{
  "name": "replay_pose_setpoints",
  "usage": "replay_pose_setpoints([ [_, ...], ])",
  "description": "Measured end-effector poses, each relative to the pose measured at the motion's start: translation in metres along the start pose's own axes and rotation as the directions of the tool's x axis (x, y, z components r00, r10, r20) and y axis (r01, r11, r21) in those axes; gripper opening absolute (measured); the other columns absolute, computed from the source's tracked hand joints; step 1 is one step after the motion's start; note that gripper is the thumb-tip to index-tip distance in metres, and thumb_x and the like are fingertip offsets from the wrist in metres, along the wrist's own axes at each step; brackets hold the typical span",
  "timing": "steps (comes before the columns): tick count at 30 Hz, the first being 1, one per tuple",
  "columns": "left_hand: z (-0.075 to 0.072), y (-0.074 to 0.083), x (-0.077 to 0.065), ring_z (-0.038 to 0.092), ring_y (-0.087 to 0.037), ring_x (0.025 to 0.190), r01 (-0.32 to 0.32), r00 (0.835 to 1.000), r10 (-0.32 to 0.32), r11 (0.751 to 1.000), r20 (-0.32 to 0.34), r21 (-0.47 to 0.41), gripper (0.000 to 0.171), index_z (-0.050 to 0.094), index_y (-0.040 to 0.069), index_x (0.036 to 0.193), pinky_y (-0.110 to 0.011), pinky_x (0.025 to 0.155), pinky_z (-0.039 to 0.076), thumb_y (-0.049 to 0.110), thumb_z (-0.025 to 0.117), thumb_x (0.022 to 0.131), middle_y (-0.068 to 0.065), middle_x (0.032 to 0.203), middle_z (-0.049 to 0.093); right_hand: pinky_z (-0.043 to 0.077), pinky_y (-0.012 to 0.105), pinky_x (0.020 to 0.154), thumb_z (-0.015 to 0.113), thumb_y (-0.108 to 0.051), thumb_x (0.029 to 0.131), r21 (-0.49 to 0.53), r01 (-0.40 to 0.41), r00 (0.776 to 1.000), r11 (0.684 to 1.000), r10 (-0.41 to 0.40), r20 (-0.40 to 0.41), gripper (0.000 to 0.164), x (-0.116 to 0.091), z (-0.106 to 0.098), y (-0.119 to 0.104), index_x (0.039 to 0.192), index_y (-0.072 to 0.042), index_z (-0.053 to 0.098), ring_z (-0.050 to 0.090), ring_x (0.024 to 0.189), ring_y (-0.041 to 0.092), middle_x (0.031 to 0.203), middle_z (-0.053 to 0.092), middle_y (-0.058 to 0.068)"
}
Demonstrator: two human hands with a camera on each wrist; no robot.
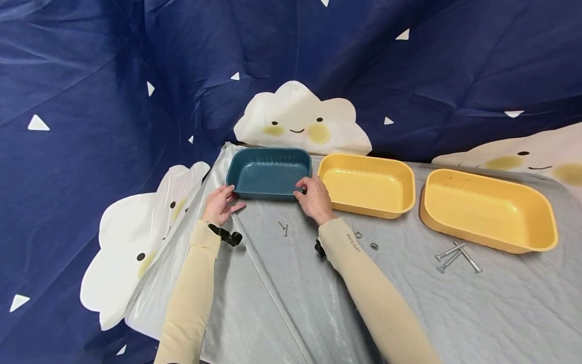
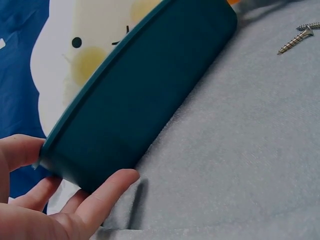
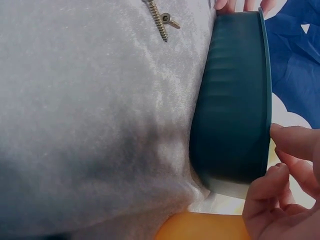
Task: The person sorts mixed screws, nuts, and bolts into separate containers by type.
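A dark teal plastic bin (image 1: 273,179) stands at the back left of the grey cloth. At its near left corner is my left hand (image 1: 219,205), a fingertip at the rim and the thumb stretched out along the front. My right hand (image 1: 315,198) pinches the rim at the near right corner with curled thumb and forefinger. In the right wrist view those fingertips meet the edge of the bin (image 3: 232,100). Two small screws (image 1: 284,228) lie on the cloth before the bin, their threads plain in the left wrist view.
A yellow bin (image 1: 368,210) stands just right of the teal one, with another yellow bin (image 1: 482,235) farther right. Washers and nuts (image 1: 358,234) lie near my right forearm. Several long bolts (image 1: 456,255) lie before the far-right bin. Behind hangs a blue cloud-print curtain (image 1: 182,50).
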State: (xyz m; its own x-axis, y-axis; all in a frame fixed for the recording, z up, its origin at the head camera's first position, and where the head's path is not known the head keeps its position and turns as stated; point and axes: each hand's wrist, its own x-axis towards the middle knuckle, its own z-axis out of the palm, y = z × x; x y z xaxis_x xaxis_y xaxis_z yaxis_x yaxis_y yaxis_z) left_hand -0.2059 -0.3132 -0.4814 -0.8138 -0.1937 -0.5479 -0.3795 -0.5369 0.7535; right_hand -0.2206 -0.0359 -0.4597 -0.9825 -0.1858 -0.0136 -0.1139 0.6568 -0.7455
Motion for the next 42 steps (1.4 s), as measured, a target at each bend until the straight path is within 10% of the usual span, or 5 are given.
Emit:
replay_pose_setpoints([
  [14, 0.001, -0.001, 0.002, 0.036, -0.019, 0.138, -0.016, 1.0, 0.016, 1.0, 0.007, -0.016, 0.017, 0.047, 0.012, 0.115, -0.056, 0.109, 0.038, 0.01, 0.052, 0.099, -0.007, 0.133, 0.045, 0.046, 0.038, 0.086, 0.067, -0.019, 0.091, 0.055, 0.04, 0.999, 0.998, -0.039, -0.019, 0.023, 0.0, -0.001, 0.004, 0.11, -0.006, 0.065, 0.051, 0.094, 0.025, 0.102, 0.055, 0.008],
  [42, -0.001, -0.001, 0.002, 0.031, -0.019, 0.142, -0.007, 1.0, 0.007, 1.0, 0.005, 0.002, 0.038, 0.04, 0.012, 0.135, -0.055, 0.11, 0.037, 0.011, 0.052, 0.099, -0.008, 0.15, 0.034, 0.043, 0.025, 0.066, 0.066, -0.022, 0.091, 0.317, 0.068, 0.988, 0.946, -0.019, -0.155, 0.016, -0.03, -0.01, -0.001, 0.097, -0.008, 0.062, 0.053, 0.075, 0.018, 0.092, 0.062, 0.006],
])
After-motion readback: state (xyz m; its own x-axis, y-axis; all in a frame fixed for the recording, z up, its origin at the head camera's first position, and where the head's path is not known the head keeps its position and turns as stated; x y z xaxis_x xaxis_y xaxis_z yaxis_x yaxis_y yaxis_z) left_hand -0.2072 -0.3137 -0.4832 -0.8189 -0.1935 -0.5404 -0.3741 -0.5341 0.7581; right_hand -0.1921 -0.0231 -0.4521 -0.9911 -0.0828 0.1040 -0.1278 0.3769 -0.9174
